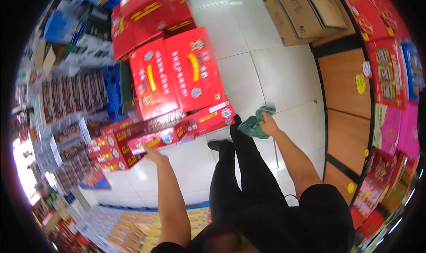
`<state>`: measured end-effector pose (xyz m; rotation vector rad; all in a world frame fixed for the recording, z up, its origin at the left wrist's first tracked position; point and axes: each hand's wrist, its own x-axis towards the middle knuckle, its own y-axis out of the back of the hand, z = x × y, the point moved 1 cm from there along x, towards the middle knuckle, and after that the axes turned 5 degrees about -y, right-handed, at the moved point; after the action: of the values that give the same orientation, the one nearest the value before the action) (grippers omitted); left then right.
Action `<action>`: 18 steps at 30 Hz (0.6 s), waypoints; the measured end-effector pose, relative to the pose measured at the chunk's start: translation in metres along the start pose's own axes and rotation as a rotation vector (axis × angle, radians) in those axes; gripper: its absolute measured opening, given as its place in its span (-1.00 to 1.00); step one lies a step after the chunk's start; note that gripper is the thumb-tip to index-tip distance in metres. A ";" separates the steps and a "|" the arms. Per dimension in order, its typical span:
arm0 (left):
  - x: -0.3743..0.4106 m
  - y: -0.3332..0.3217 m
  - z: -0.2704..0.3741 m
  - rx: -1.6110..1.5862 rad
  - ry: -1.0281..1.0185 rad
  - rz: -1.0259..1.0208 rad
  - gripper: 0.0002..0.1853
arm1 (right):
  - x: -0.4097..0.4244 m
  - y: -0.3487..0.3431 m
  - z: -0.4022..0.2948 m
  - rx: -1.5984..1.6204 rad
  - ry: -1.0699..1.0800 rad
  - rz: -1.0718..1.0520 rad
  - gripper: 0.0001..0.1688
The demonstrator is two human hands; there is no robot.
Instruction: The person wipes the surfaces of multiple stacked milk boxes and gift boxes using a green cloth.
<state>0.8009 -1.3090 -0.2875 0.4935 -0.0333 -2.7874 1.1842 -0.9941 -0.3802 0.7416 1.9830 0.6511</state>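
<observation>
My left hand point(155, 155) grips the near end of a red carton point(168, 137), which bears printed writing and stands out from the stack with its narrow side towards me. My fingers are partly hidden by the carton. A crumpled green cloth point(253, 126) is bunched in my right hand point(269, 125), held above the floor near my leg. Larger red cartons point(197, 70) with yellow handles lie beyond my left hand. Beside that hand, several smaller red boxes point(111, 153) are piled up.
Brown cardboard boxes point(293, 13) stand at the upper right. Along the right runs a wooden shelf unit point(347, 83) with red gift boxes point(386, 73) on top. Packaged goods point(73, 95) are stacked on the left. Pale floor tiles point(233, 30) lie between. Flat-packed goods point(133, 226) are at lower left.
</observation>
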 end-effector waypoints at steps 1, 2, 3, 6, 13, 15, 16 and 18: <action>-0.031 -0.011 0.023 0.001 0.020 -0.022 -0.20 | 0.005 0.010 0.014 0.128 -0.003 0.028 -0.44; -0.041 -0.005 0.022 0.275 -0.232 -0.074 -0.23 | 0.009 0.019 0.011 0.342 -0.021 -0.032 -0.45; -0.049 -0.006 0.017 0.545 -0.486 -0.111 -0.26 | 0.012 0.036 -0.002 0.551 -0.031 -0.099 -0.47; -0.108 -0.080 0.043 0.728 -0.787 -0.524 -0.31 | 0.022 0.078 -0.066 1.113 -0.017 -0.312 -0.51; -0.109 -0.305 0.030 1.112 -1.227 -0.811 -0.31 | 0.112 0.014 -0.146 0.907 0.221 -0.276 -0.42; -0.100 -0.329 0.010 1.245 -1.249 -0.775 -0.32 | 0.115 -0.013 -0.154 0.742 0.337 -0.223 -0.39; -0.102 -0.333 0.001 1.276 -1.235 -0.757 -0.32 | 0.114 -0.021 -0.158 0.650 0.395 -0.196 -0.38; -0.105 -0.333 -0.008 1.270 -1.223 -0.750 -0.38 | 0.117 -0.031 -0.156 0.718 0.356 -0.159 -0.38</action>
<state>0.7985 -0.9600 -0.2854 -1.2892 -2.2448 -2.7781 0.9908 -0.9555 -0.3950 0.9101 2.6097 -0.0599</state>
